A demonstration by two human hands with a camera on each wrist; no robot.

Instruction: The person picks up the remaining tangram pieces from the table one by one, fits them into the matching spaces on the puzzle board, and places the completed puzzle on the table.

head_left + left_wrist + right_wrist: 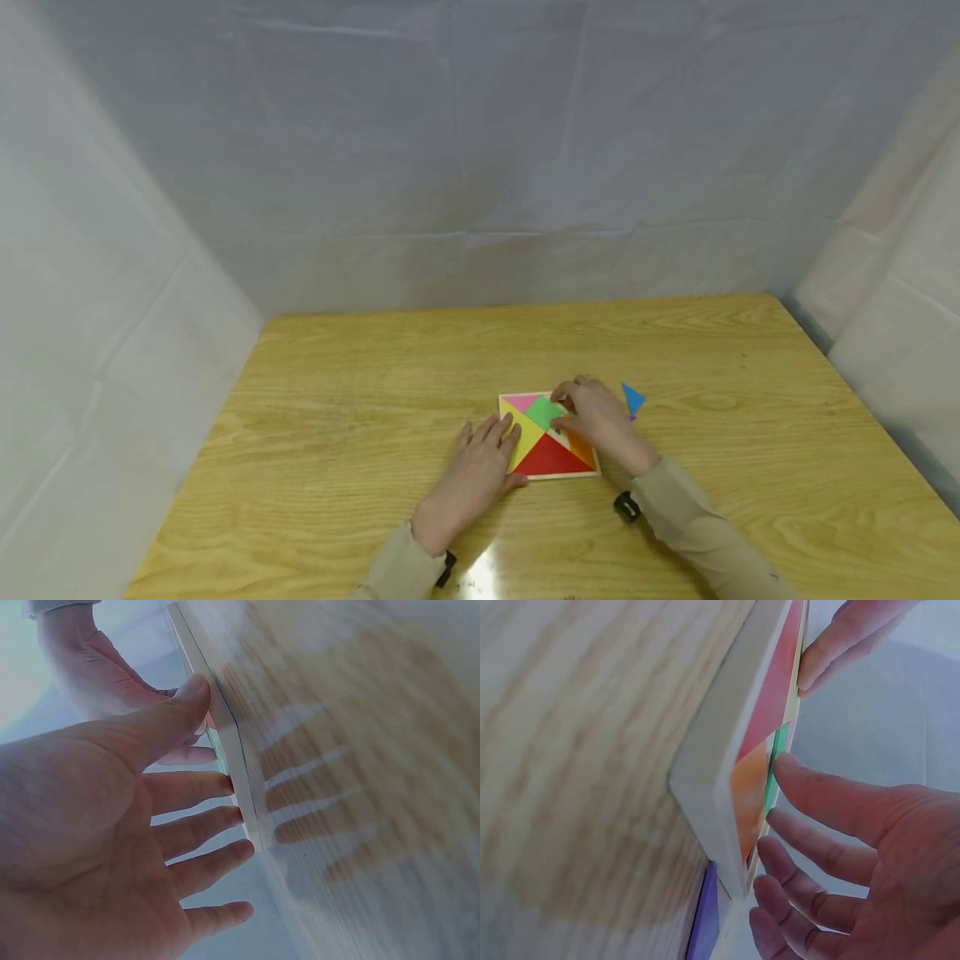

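Note:
A square tangram tray (562, 477) with a pale wooden rim lies on the table. It holds a yellow triangle (523, 427), a red triangle (551, 457), a pink piece (517, 403) and an orange piece (581, 447). My left hand (472, 469) rests with spread fingers over the yellow triangle, its thumb at the tray's near edge. Thumb and index finger of my right hand (597, 414) pinch a green square (543, 412), seen edge-on as a green strip (777, 765) in the right wrist view. Bare tray shows between green and orange.
Just right of the tray lie a blue triangle (633, 398) and a purple piece (705, 915), the latter mostly behind my right hand in the head view. The wooden table (360, 392) is bordered by pale cloth (465, 167) at the back and sides.

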